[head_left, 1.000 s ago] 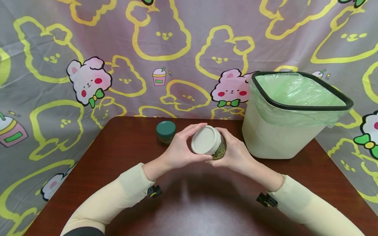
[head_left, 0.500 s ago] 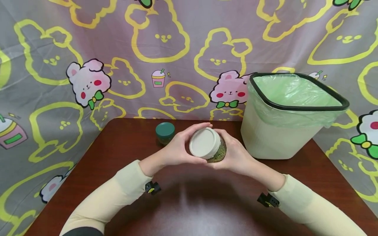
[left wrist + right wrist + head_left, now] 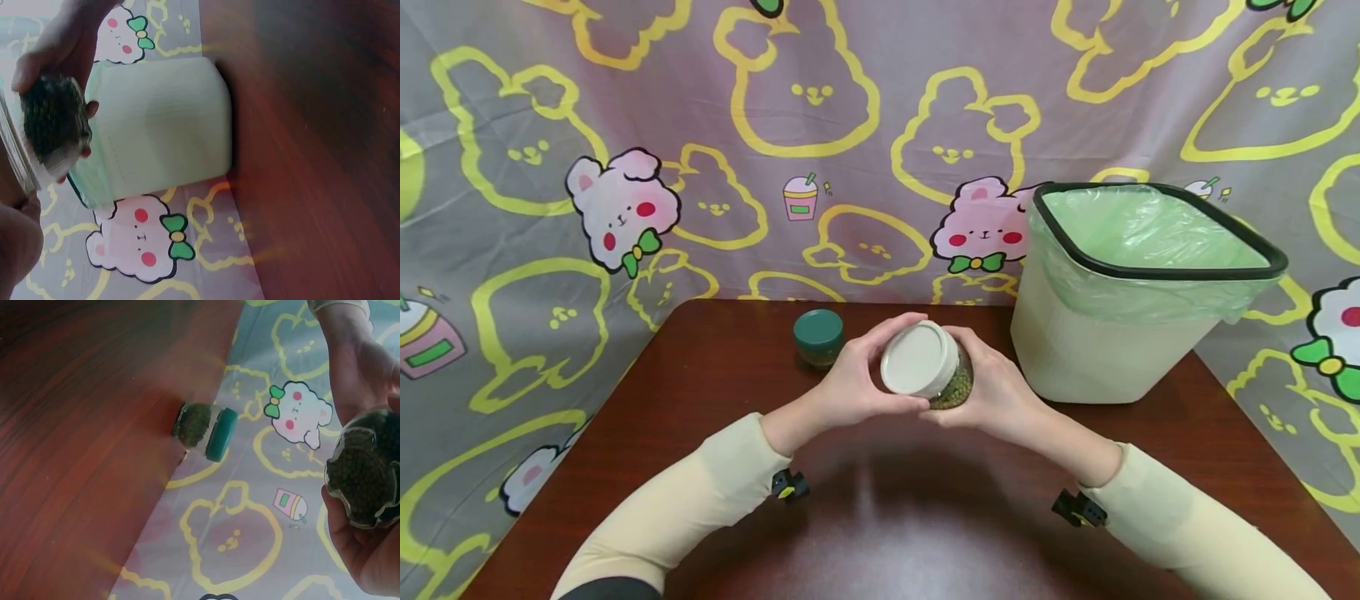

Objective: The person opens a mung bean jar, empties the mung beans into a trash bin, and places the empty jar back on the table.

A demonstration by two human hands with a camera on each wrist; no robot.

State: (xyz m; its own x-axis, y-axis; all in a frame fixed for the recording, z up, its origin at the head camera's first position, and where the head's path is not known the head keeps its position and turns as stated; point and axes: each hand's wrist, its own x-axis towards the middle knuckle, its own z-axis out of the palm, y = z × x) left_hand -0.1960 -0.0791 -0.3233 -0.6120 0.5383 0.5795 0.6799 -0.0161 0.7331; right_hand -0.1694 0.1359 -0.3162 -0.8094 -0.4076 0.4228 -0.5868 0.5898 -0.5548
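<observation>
Both hands hold one clear glass jar (image 3: 958,390) in the air above the table, tilted, its lid facing left and toward the head camera. Small green beans or grains show through its glass. My left hand (image 3: 856,382) grips around the off-white lid (image 3: 915,360), thumb below and fingers above. From the right, my right hand (image 3: 1000,390) grips the glass body. The jar's base (image 3: 362,481) and its green contents face the right wrist view. In the left wrist view the jar body (image 3: 53,119) appears dark, with the lid's edge at far left.
A second jar (image 3: 817,332), with a dark green lid and green contents, stands on the brown table (image 3: 715,367) behind my left hand. At the right stands a cream bin (image 3: 1093,350) with a black rim and green liner. A cartoon-print cloth (image 3: 865,108) hangs behind.
Both hands keep their hold on the jar. It dipped slightly at half a second ago and sits a touch higher now; the lid remains on.
</observation>
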